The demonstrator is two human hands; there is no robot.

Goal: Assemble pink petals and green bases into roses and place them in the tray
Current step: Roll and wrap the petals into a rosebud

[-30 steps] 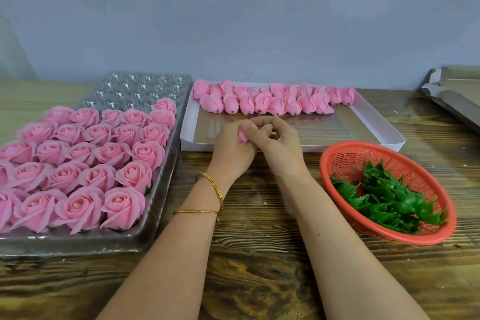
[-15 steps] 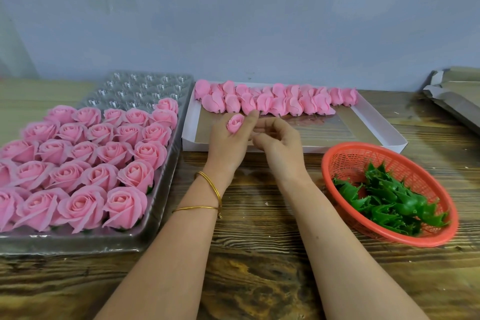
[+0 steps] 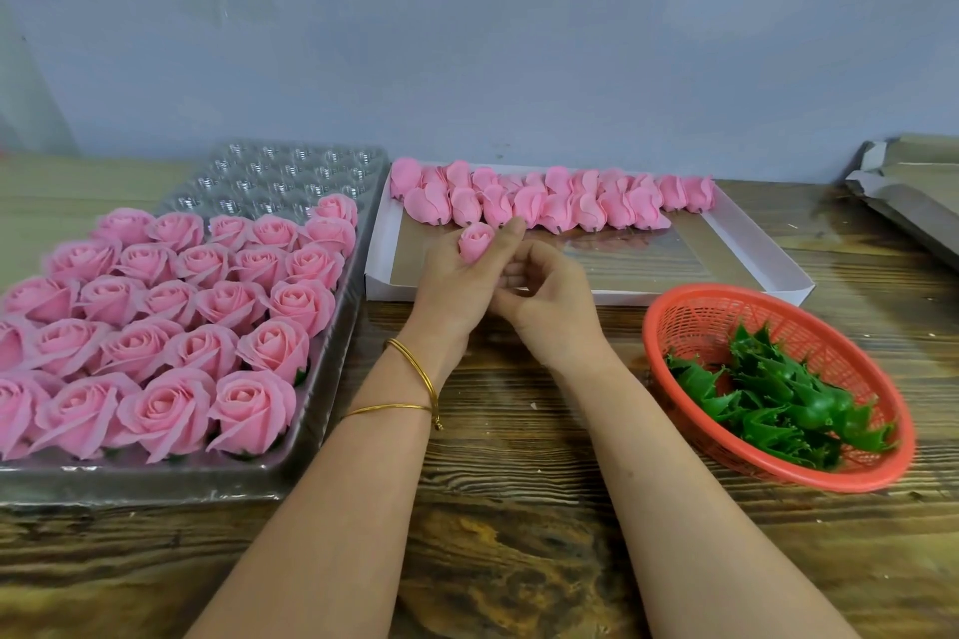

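My left hand (image 3: 456, 283) holds a small pink rose bud (image 3: 475, 240) upright between thumb and fingers, just in front of the white box. Close beside it, my right hand (image 3: 545, 298) has loosely curled fingers that touch the left hand's fingers; I see nothing in it. Several pink petal buds (image 3: 550, 202) lie in a row at the back of the white cardboard box (image 3: 768, 270). Green bases (image 3: 778, 405) fill a red mesh basket (image 3: 690, 322) on the right. Finished roses (image 3: 171, 322) fill most of the clear plastic tray (image 3: 290, 477) on the left.
The tray's far rows (image 3: 290, 171) are bare cups. Folded grey cardboard (image 3: 913, 192) lies at the far right. A grey wall stands right behind the wooden table (image 3: 519, 560). Gold bangles (image 3: 415, 379) circle my left wrist.
The two hands were pressed together around the bud. The left hand has since lifted the bud up and away towards the box, and the right hand's fingers have come off it.
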